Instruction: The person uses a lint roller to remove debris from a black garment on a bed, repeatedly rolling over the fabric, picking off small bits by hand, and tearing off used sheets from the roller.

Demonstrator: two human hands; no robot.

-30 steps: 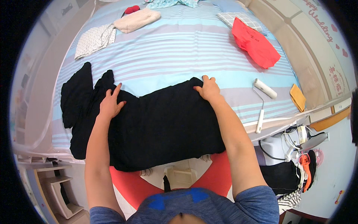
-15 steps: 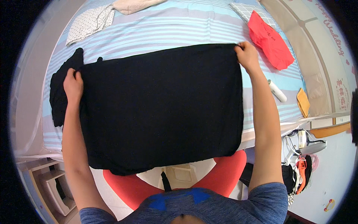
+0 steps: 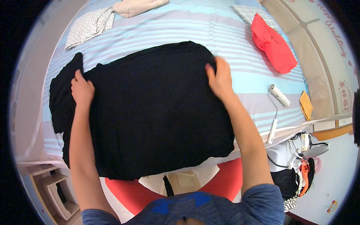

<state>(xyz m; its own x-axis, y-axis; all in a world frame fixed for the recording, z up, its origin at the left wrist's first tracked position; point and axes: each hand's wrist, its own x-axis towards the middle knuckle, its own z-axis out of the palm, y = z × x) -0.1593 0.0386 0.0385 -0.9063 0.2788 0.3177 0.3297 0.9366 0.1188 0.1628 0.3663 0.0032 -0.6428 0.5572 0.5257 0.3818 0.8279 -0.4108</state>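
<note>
A large black garment (image 3: 153, 112) lies spread over the near edge of the bed, its lower part hanging toward my lap. Its left end is bunched up, with a narrow piece pointing away from me; I cannot tell the kind of garment. My left hand (image 3: 83, 90) rests on the cloth beside that bunched end, index finger stretched and thumb apart. At the far right edge of the garment is my right hand (image 3: 221, 78), slightly blurred, its thumb over the cloth and apart from the fingers. The corner there is rounded and slack.
A striped blue and grey bedsheet (image 3: 247, 82) lies beneath. To the right are a red bag-like piece (image 3: 272, 43), a lint roller (image 3: 279, 95) and a folded yellow cloth (image 3: 306, 105). A patterned folded cloth (image 3: 90, 28) and a beige cloth (image 3: 138, 6) lie far left.
My right hand has let go of the far right corner and moved left and nearer, and the corner has slumped inward. The left hand shifted slightly right. The roller's handle is now uncovered.
</note>
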